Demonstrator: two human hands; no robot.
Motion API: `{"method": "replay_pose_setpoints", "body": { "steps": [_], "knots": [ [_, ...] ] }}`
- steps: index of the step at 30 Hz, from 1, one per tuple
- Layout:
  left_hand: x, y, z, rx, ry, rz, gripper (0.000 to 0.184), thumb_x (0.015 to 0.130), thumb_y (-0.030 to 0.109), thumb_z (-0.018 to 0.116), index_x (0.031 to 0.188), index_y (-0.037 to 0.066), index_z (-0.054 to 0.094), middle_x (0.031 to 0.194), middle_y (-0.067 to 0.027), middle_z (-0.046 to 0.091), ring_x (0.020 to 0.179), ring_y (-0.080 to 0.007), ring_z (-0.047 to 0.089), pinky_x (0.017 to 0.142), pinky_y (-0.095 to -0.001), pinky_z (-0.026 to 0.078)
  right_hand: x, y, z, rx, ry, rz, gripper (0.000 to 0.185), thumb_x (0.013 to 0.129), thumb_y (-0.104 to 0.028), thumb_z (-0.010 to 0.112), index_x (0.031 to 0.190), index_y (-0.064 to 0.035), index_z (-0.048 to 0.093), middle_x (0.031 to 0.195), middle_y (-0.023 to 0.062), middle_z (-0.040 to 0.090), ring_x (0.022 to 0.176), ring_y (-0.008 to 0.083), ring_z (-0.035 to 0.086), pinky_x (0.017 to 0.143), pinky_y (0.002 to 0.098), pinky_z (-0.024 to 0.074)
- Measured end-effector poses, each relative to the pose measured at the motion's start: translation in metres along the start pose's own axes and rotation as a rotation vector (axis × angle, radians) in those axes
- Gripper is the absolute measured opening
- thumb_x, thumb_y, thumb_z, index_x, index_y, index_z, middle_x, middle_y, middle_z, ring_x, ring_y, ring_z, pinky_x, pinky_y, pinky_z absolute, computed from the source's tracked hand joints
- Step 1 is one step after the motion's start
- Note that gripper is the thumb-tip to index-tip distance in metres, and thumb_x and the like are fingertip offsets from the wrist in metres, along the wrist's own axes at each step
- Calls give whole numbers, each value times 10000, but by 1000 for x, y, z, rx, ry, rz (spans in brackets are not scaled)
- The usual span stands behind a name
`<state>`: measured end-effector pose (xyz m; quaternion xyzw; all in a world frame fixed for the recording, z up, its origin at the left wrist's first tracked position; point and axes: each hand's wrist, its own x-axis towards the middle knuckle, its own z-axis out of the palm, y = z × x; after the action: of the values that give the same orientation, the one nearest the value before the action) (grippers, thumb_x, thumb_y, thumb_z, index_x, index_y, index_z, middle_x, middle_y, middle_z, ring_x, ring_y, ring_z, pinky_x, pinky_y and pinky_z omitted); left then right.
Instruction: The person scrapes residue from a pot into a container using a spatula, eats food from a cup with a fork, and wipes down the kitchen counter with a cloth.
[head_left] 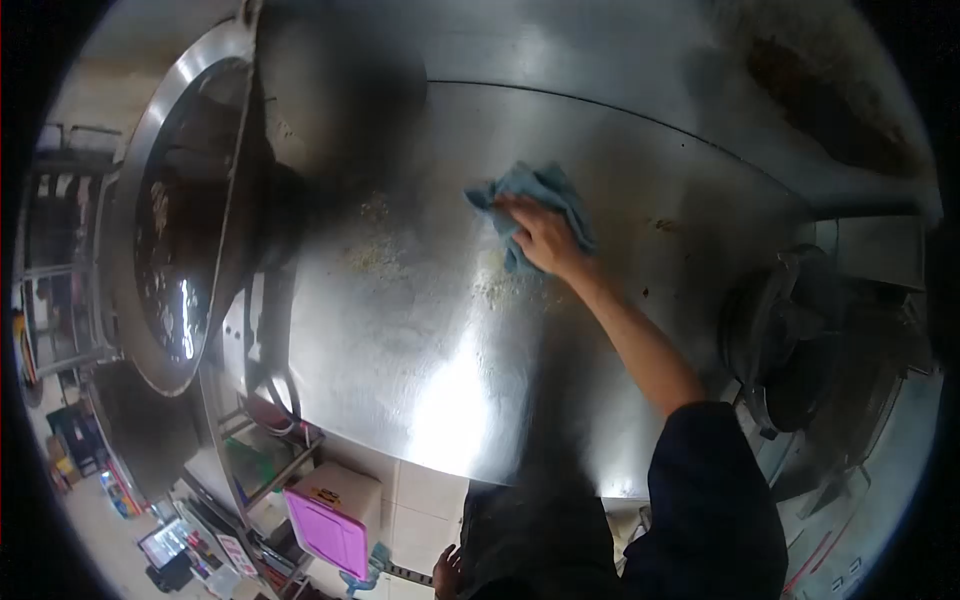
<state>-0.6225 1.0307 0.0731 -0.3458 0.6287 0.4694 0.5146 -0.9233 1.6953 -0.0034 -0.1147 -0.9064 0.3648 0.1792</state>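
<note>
With your right hand (545, 238) clamped on the crumpled blue cloth (548, 186), press evenly over whitish residue (490, 287) on the silvery metal bench (400, 330); left hand's (447, 573) closure undetermined.

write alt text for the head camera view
A person's right hand holds a blue cloth against a stained metal surface, while the left hand hangs low by the body. A large round metal vessel is at left, a pink-lidded box below.

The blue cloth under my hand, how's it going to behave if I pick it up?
The cloth will probably hang floppy, since it lies in soft folds. It looks thin, so likely light, though dampness is hard to tell.
</note>
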Motion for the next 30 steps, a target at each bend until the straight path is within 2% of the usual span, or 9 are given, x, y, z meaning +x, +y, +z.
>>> {"method": "replay_pose_setpoints", "body": {
  "steps": [5, 8, 10, 12, 15, 17, 19, 23, 30],
  "knots": [
    [13, -55, -3, 496, 102, 104, 463, 880, 285, 489, 1251, 19, 413, 1198, -173, 524, 1072, -281, 525, 932, -424, 386, -96, -82, 50, 6, -157, -52, 505, 714, -52, 613, 1205, -71, 499, 1249, 109, 486, 1155, 271, 450, 968, 376, 372],
    [-10, -46, 20, 288, 126, 115, 429, 891, 219, 428, 1264, 11, 386, 1220, -186, 500, 1104, -298, 497, 947, -420, 384, -169, -153, 106, 110, -190, -130, 499, 711, -20, 580, 1203, -66, 506, 1242, 105, 497, 1141, 267, 467, 938, 369, 403],
    [-13, -71, 14, -457, 105, 2, 408, 916, 206, 352, 1272, 8, 362, 1248, -195, 468, 1140, -315, 461, 950, -431, 380, -224, -204, 153, 172, -137, -184, 492, 701, -1, 561, 1188, -59, 520, 1219, 99, 513, 1126, 261, 482, 906, 362, 430],
    [-17, -101, 7, -619, 158, 16, 410, 920, 215, 340, 1275, 10, 350, 1254, -196, 458, 1150, -318, 451, 950, -436, 379, -272, -260, 198, 350, -208, -157, 409, 716, -37, 561, 1125, -46, 551, 1135, 110, 557, 1055, 272, 525, 855, 362, 448],
    [-39, -138, 1, -558, 186, 117, 438, 930, 282, 323, 1284, 25, 320, 1252, -186, 459, 1156, -334, 442, 943, -459, 370, -317, -312, 273, 592, -703, 380, 256, 840, -207, 526, 997, -15, 589, 877, 196, 626, 900, 326, 596, 747, 385, 468],
    [-51, -160, -8, -625, 290, 99, 443, 928, 304, 337, 1274, 28, 333, 1254, -182, 460, 1154, -337, 441, 949, -472, 356, -327, -337, 287, 858, -502, 825, 303, 844, -274, 531, 940, 9, 581, 700, 157, 620, 753, 287, 621, 649, 370, 467],
    [-63, -185, -13, -712, 307, 98, 518, 898, 414, 400, 1296, 92, 325, 1308, -143, 417, 1198, -303, 398, 958, -477, 338, -332, -348, 288, 1514, -203, 1098, 235, 876, -240, 522, 948, -26, 590, 827, 31, 605, 820, 149, 568, 731, 331, 461],
    [-59, -195, -12, -666, 277, 60, 472, 923, 377, 361, 1260, 45, 358, 1247, -171, 472, 1155, -326, 444, 961, -477, 330, -277, -319, 175, 1902, -81, 1133, 314, 848, -271, 584, 1055, -39, 541, 984, 47, 580, 876, 178, 561, 810, 335, 458],
    [-46, -162, 2, -599, 164, 116, 488, 922, 425, 347, 1245, 61, 389, 1234, -165, 488, 1155, -307, 443, 957, -460, 320, -146, -142, -78, 892, 583, 629, 313, 887, -274, 518, 1052, -9, 536, 1020, 69, 572, 918, 167, 549, 821, 306, 435]
  ]
}}
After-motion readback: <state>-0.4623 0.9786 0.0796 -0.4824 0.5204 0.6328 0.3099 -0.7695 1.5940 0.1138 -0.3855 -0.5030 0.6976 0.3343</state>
